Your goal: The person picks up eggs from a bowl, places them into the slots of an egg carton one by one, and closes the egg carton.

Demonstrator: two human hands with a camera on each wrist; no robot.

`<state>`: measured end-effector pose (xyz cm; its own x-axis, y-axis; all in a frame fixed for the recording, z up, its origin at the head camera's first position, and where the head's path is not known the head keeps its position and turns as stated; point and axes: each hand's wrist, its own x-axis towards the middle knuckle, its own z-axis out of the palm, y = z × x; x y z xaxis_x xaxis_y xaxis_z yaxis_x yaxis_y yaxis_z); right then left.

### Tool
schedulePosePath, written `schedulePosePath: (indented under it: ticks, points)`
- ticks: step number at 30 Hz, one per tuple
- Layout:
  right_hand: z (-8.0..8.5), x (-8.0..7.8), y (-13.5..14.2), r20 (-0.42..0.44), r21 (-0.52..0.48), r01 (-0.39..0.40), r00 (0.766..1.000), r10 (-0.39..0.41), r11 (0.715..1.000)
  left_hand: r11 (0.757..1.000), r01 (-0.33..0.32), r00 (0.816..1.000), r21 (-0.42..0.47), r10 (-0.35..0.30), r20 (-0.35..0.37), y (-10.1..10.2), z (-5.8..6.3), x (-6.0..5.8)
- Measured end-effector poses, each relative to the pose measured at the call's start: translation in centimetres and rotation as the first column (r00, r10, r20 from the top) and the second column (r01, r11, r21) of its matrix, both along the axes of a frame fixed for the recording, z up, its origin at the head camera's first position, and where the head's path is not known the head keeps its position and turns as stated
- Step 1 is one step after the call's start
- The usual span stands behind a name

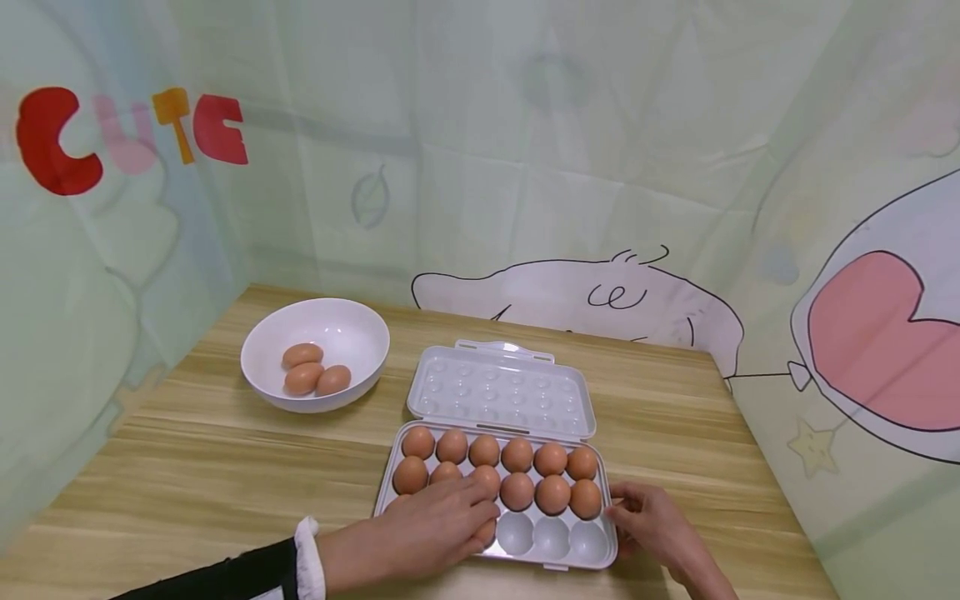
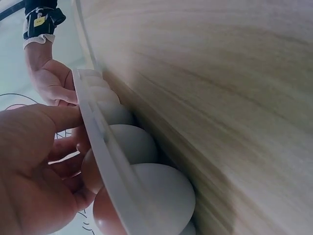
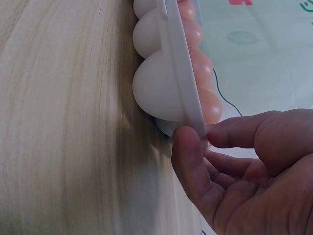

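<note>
An egg tray [image 1: 551,537] of white plastic lies on the table with its hinged lid [image 1: 502,400] folded back. Brown eggs [image 1: 517,492] fill its two far rows. Over the front row, my left hand [image 1: 435,529] curls its fingers round an egg [image 1: 487,532] set in a cup, partly hiding it. Three bare cups show to the right of that egg. My right hand [image 1: 660,525] pinches the tray's right edge; in the right wrist view the thumb and fingers [image 3: 188,156] lie on either side of the rim.
A white bowl [image 1: 352,333] with three brown eggs [image 1: 303,377] stands at the back left of the wooden table [image 1: 225,467]. Printed cloth [image 1: 487,167] hangs behind the table and along both sides.
</note>
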<state>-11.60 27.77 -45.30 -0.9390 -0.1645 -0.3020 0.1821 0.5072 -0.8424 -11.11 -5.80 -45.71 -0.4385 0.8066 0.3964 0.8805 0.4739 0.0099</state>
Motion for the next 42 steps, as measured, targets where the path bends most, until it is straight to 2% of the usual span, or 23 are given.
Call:
schedulePosePath:
  ticks: [9,17,22,28,32,36,39,42]
  points:
    - [0.0,0.0,0.1,-0.004,-0.004,-0.003,1.000,0.003,1.000,0.998,-0.020,1.000,0.065,0.020,0.002,0.0,-0.3,0.1]
    - [-0.1,0.0,0.1,-0.008,-0.008,-0.014,1.000,0.014,1.000,0.995,-0.009,1.000,0.098,0.011,-0.016,0.0,-0.2,-0.1]
    - [-0.2,0.0,0.2,-0.021,-0.028,-0.018,1.000,0.018,0.999,0.993,-0.013,1.000,0.117,0.013,0.006,-0.4,0.1,-0.3]
    - [-0.3,0.1,0.3,-0.017,-0.063,-0.033,0.999,0.032,0.997,0.995,-0.032,0.999,0.092,0.030,0.024,-1.4,1.3,-0.9]
    - [-0.3,0.1,0.3,-0.014,-0.067,-0.040,0.999,0.039,0.997,0.997,-0.075,0.996,0.036,0.074,0.045,-2.3,2.5,-1.3]
    - [-0.3,0.0,0.3,-0.017,-0.058,-0.037,0.999,0.036,0.998,0.990,-0.135,0.983,-0.041,0.139,0.116,-3.5,3.7,-1.5]
    - [-0.2,0.0,0.3,-0.020,-0.062,-0.038,0.999,0.037,0.997,0.985,-0.165,0.972,-0.059,0.172,0.162,-4.4,4.2,-1.9]
    - [-0.2,0.1,0.3,-0.023,-0.069,-0.044,0.999,0.043,0.997,0.980,-0.189,0.967,-0.059,0.196,0.159,-5.5,4.4,-2.3]
